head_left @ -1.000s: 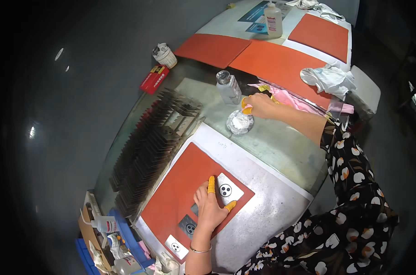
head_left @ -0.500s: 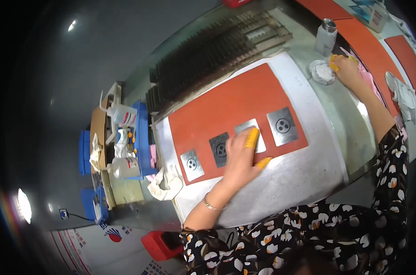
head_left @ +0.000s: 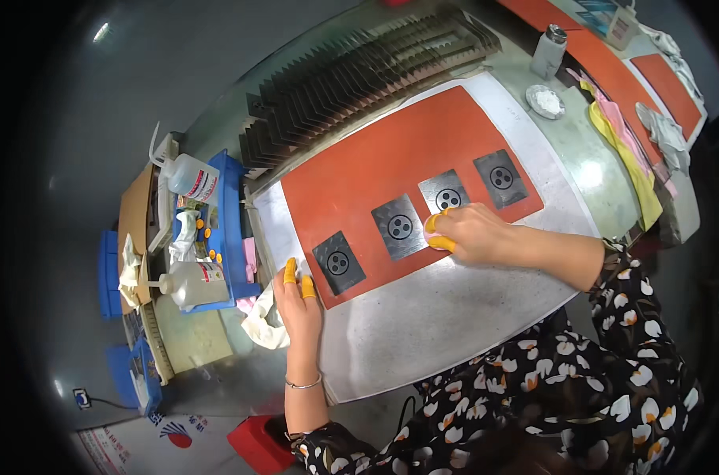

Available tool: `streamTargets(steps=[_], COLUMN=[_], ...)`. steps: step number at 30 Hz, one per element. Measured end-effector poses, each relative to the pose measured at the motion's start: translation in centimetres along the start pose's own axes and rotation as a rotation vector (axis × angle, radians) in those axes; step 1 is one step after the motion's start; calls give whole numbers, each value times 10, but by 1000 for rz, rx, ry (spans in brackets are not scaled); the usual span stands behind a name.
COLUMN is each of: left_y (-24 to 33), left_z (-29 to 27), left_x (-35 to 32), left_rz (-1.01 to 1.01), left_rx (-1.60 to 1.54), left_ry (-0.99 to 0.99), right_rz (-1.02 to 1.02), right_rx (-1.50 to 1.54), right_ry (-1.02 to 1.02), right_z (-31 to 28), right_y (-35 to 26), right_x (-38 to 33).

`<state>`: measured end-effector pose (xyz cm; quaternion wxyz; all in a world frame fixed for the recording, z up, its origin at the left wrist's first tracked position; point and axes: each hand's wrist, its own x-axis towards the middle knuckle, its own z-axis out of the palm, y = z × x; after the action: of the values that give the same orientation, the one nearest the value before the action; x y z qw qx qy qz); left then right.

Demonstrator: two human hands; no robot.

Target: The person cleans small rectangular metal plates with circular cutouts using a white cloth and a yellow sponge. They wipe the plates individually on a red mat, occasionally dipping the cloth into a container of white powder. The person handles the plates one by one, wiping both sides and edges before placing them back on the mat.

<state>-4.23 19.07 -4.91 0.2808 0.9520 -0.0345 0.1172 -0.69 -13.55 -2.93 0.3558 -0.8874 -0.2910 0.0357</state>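
Head view: orange mat (head_left: 391, 158) on metal-topped bench (head_left: 454, 309), four dark square plates in a row, each with round holes. Right hand (head_left: 474, 233), yellow finger cots on, pressing a small pinkish pad (head_left: 436, 240) against near edge of third plate (head_left: 446, 194); fingers (head_left: 432, 224) curled, pinching the pad. Left hand (head_left: 300, 305) flat on bench just left of first plate (head_left: 338, 262), fingers spread loose, grasping nothing, cots touching mat edge. Second plate (head_left: 399, 228) between the hands, fourth plate (head_left: 500, 177) farther right, untouched. White rag (head_left: 264, 324) just left of left hand, overhanging bench edge. Squeeze bottles (head_left: 193, 178) and blue tray (head_left: 229, 206) at left; ribbed dark rack (head_left: 359, 79) far; shallow dish (head_left: 546, 101) and small jar (head_left: 549, 51) far right.

Risk, as judgement: plates lie loose on mat, so a hard wipe likely slides third plate into its neighbour; nothing braces it. Rag near edge could get knocked off by left wrist.

Versus half a second ago: right hand off the dish at far right, now on third plate; left hand off the plates, moved left to bench edge.
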Motion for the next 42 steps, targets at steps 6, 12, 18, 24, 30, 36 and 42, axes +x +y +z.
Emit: streamTargets(steps=[6,12,18,24,30,36,42], left_y=[-6,-10,-14,-11,-14,-10,-6], left_z=[9,8,12,13,8,14,13], left_x=[0,-2,-1,-1,-5,-1,-2], left_rz=[213,195,233,255,257,211,206], left_rx=[322,241,212,222,236,231,229], left_ry=[18,33,64,98,96,79,111], right_rz=[-11,-73,-99,-35,-93,-97,-102], right_rx=[-241,-279,-249,-286,-339,-304,-304], right_ry=[-80,-94,-110,-102,-164,-122,-99], right_z=[22,34,55,26,40,49,27], right_y=[-6,-8,-38,-4,-24,-27,9], right_x=[22,24,44,21,44,58,42])
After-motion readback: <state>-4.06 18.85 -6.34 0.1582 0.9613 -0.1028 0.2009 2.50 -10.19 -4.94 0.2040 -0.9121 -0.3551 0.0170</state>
